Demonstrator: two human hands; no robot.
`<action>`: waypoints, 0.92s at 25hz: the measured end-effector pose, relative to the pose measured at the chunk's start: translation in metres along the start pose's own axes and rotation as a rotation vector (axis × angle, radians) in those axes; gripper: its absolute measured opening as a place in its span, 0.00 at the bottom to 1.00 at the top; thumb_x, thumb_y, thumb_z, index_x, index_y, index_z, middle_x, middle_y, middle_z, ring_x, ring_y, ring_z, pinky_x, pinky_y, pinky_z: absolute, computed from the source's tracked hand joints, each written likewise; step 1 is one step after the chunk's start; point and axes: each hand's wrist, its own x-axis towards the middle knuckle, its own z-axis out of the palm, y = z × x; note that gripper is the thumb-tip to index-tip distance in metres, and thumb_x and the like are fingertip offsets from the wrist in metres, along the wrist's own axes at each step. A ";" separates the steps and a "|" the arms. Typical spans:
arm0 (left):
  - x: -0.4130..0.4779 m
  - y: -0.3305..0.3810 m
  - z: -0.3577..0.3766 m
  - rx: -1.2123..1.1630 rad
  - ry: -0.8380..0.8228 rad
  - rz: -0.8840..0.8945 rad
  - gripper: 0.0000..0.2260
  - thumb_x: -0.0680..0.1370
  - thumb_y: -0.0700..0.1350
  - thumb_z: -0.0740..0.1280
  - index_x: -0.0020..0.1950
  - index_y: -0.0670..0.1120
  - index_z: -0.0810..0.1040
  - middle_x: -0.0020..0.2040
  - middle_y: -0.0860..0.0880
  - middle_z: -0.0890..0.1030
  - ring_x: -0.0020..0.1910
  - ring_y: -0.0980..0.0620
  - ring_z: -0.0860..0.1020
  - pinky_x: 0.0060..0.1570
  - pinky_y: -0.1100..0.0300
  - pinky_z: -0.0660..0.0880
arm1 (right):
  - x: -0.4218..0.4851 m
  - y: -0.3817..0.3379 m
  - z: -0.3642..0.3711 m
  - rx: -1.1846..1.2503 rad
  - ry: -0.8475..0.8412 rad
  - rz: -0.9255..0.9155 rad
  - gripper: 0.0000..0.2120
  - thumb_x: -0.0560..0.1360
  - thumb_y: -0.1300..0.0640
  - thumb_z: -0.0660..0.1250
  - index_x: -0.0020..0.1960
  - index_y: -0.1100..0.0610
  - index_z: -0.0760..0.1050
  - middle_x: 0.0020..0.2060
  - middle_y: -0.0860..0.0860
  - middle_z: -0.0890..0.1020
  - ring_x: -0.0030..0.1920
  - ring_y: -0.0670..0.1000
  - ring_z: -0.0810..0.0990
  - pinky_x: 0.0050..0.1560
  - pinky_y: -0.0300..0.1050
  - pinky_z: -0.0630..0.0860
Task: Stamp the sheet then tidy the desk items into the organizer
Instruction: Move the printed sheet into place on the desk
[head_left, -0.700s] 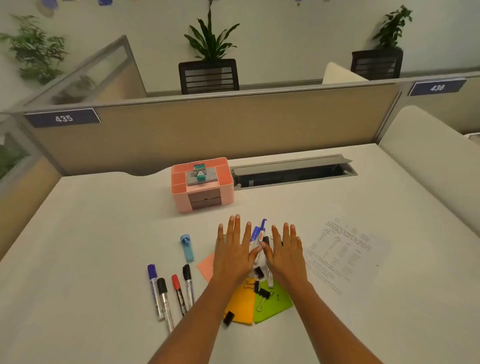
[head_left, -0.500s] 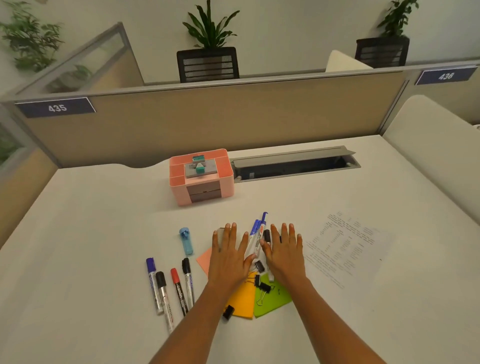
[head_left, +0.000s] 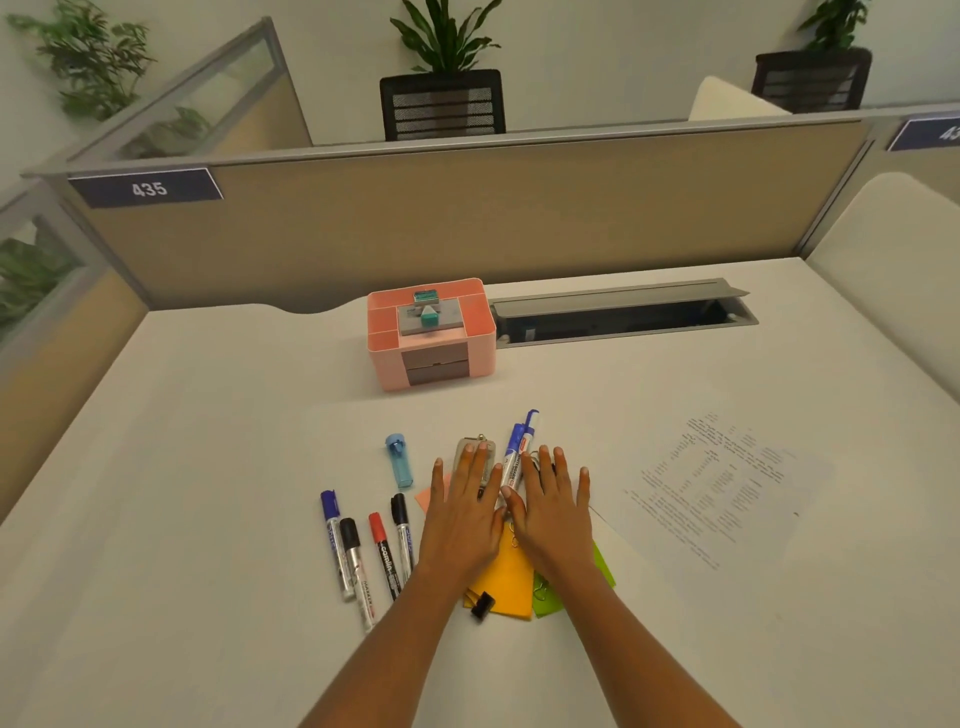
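— How are the arms held?

— Both forearms are stretched forward from the bottom edge of the view and angled slightly toward each other. The left hand (head_left: 462, 514) and right hand (head_left: 553, 506) are laid palm down, side by side, on the clutter in the middle of the white table (head_left: 208, 467). The thumbs are brought close together; whether they touch cannot be told.

— And the fingers?

— Nothing is gripped or pinched. The left fingers (head_left: 475, 462) are kept straight and slightly spread, and are rested on a pale clear case (head_left: 470, 448). The right fingers (head_left: 545, 462) are straight and spread too, just beside two blue-capped whiteboard markers (head_left: 515, 457), which are seen between the hands. An orange note (head_left: 511, 582), a green note (head_left: 602, 564) and a pink note (head_left: 427, 496) are partly covered by the palms and wrists. A black binder clip (head_left: 483, 605) is seen at the orange note's near edge.

— Where are the task's things?

— The printed sheet (head_left: 722, 483) is laid flat to the right of the right hand, apart from it. The pink organizer (head_left: 384, 369) is placed farther back, with a teal stamp (head_left: 429, 314) on a grey block on top. Four capped markers (head_left: 384, 553) are lined up to the left of the left hand, and a light blue item (head_left: 399, 460) is seen behind them.
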 end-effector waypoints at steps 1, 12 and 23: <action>-0.002 -0.002 0.001 0.001 0.022 -0.004 0.29 0.79 0.60 0.41 0.75 0.49 0.60 0.75 0.43 0.63 0.74 0.41 0.61 0.68 0.39 0.52 | -0.002 0.000 0.001 -0.002 -0.009 -0.012 0.46 0.68 0.32 0.20 0.77 0.53 0.49 0.77 0.53 0.52 0.77 0.56 0.46 0.72 0.59 0.32; -0.019 0.011 0.015 -0.063 0.149 -0.103 0.26 0.79 0.57 0.48 0.76 0.51 0.58 0.78 0.44 0.54 0.77 0.45 0.43 0.71 0.42 0.43 | -0.036 0.002 0.000 0.014 -0.005 -0.028 0.38 0.72 0.31 0.30 0.77 0.47 0.48 0.77 0.50 0.48 0.76 0.51 0.39 0.74 0.52 0.38; -0.032 -0.025 0.015 -0.029 0.103 -0.116 0.28 0.77 0.57 0.50 0.76 0.50 0.58 0.78 0.46 0.47 0.77 0.43 0.50 0.70 0.38 0.40 | -0.039 -0.045 0.014 -0.094 0.029 0.072 0.30 0.78 0.36 0.41 0.74 0.48 0.59 0.74 0.54 0.64 0.74 0.61 0.59 0.67 0.65 0.62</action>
